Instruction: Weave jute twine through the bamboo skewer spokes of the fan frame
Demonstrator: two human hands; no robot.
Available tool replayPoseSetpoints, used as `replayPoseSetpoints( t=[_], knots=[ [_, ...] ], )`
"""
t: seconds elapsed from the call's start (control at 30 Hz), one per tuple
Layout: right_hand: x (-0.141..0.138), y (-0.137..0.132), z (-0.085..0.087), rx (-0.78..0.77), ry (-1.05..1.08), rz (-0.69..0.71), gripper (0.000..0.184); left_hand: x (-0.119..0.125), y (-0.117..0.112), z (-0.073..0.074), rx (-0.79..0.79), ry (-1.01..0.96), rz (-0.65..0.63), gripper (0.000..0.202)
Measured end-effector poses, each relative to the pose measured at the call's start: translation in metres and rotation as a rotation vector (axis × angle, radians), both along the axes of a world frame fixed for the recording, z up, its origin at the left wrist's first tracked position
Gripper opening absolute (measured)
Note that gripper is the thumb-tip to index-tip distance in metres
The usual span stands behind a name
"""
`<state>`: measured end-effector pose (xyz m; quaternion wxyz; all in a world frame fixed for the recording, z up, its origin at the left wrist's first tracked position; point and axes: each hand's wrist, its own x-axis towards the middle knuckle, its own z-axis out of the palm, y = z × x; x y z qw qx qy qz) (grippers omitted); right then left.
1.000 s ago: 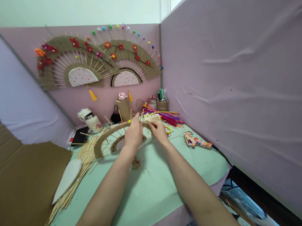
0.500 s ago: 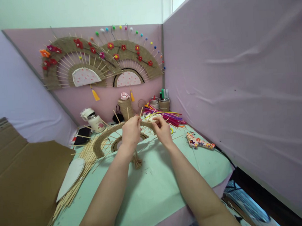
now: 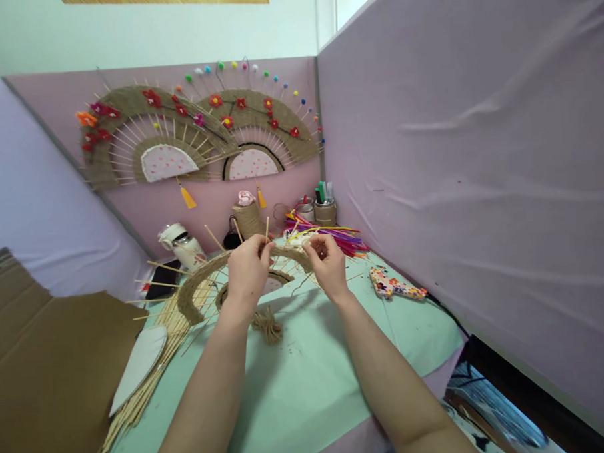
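Held up over the green-covered table [image 3: 308,366] is a fan frame [image 3: 189,295], a brown twine-wrapped arch with thin wooden sticks poking outward and a smaller half-round piece [image 3: 274,282] inside it. My left hand [image 3: 249,265] is closed on the top of the arch, thumb and fingers beside an upright stick. On the arch's right part my right hand [image 3: 326,262] pinches with thumb and forefinger; whether it grips the edge or a strand of twine cannot be made out. A loose bundle of twine [image 3: 269,325] lies on the table below the frame.
A flower-patterned glue gun [image 3: 395,286] with a black cord lies right. Behind are a twine spool [image 3: 248,219], pipe cleaners [image 3: 340,238], a pen pot [image 3: 325,212] and a white bottle [image 3: 181,245]. Wooden sticks [image 3: 133,387] and cardboard [image 3: 63,370] are left. Finished fans [image 3: 151,99] hang behind.
The fan frame has tilted and shifted slightly left with my left hand. More of the twine bundle shows below it. My right hand stays near the frame's right part. The view has tipped slightly upward.
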<state>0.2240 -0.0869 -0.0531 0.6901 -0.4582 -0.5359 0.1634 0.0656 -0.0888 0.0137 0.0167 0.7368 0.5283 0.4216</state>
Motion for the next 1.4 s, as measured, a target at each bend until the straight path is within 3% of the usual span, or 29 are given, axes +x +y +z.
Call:
replayPoseSetpoints(
  t=[0.23, 0.5, 0.73, 0.9, 1.07, 1.27, 1.4],
  knots=[
    [0.005, -0.002, 0.003, -0.003, 0.000, -0.008, 0.021, -0.002, -0.002, 0.003, 0.030, -0.012, 0.034, 0.021],
    [0.035, -0.023, 0.013, 0.031, -0.223, 0.103, 0.014, -0.004, -0.007, 0.009, 0.033, 0.001, 0.057, 0.019],
    [0.032, -0.025, 0.044, 0.097, -0.101, -0.140, 0.019, -0.003, -0.011, 0.011, 0.019, 0.002, 0.011, 0.017],
    [0.036, -0.013, 0.053, 0.074, -0.222, -0.208, 0.014, -0.002, -0.011, 0.012, -0.001, -0.006, 0.000, 0.017],
    [0.031, -0.027, 0.028, 0.064, -0.309, -0.267, 0.012, -0.003, -0.009, 0.010, 0.023, -0.006, 0.013, 0.018],
    [0.015, -0.031, -0.021, -0.193, -0.157, -0.094, 0.016, 0.000, -0.010, 0.008, 0.052, 0.022, 0.011, 0.020],
    [0.014, -0.025, -0.031, -0.267, -0.069, -0.019, 0.020, 0.001, -0.011, 0.009, 0.070, 0.013, 0.002, 0.022]
  ],
)
